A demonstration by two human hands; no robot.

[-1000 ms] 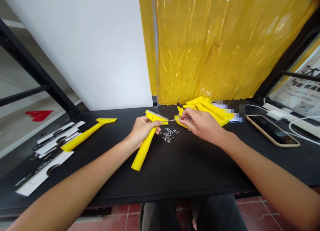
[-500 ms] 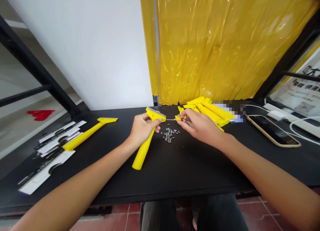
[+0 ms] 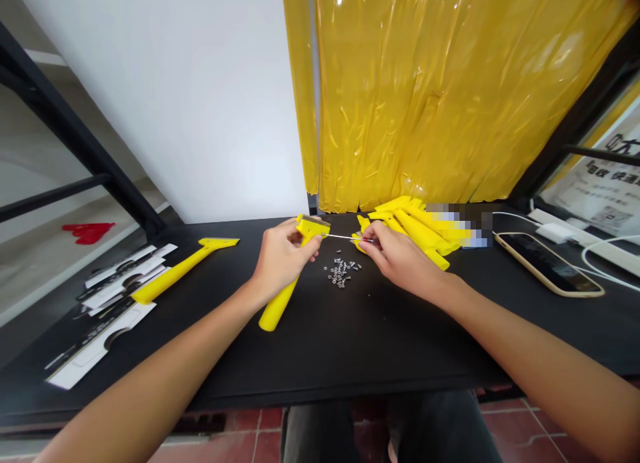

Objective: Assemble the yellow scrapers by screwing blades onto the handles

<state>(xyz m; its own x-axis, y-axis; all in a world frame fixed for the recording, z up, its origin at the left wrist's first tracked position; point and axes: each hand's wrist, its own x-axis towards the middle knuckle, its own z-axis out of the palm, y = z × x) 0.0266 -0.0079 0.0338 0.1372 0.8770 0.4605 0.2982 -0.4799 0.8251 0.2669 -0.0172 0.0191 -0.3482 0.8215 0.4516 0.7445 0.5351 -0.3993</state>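
My left hand [image 3: 281, 253] is closed round the neck of a yellow scraper [image 3: 278, 307], whose wide head points up and whose handle slants down toward me. In my right hand [image 3: 400, 253] is a thin screwdriver [image 3: 345, 237], held nearly level between the fingers. Its tip reaches the side of the scraper's head; whether it sits in a screw is too small to tell. Below the shaft lies a loose heap of small screws and nuts [image 3: 341, 273] on the black table [image 3: 360, 343]. Behind my right hand is a pile of yellow scraper parts [image 3: 425, 233].
Another yellow scraper [image 3: 180, 273] lies at left, its handle end over white and black cards [image 3: 107, 343]. A phone [image 3: 550, 264] lies at right, near a white power strip [image 3: 575, 233] with cables. Yellow plastic sheeting [image 3: 425, 96] hangs behind the table.
The scraper in my left hand has tilted a little, its handle end shifting left and up. The screwdriver now slopes slightly down toward my right hand. The view has shifted slightly.
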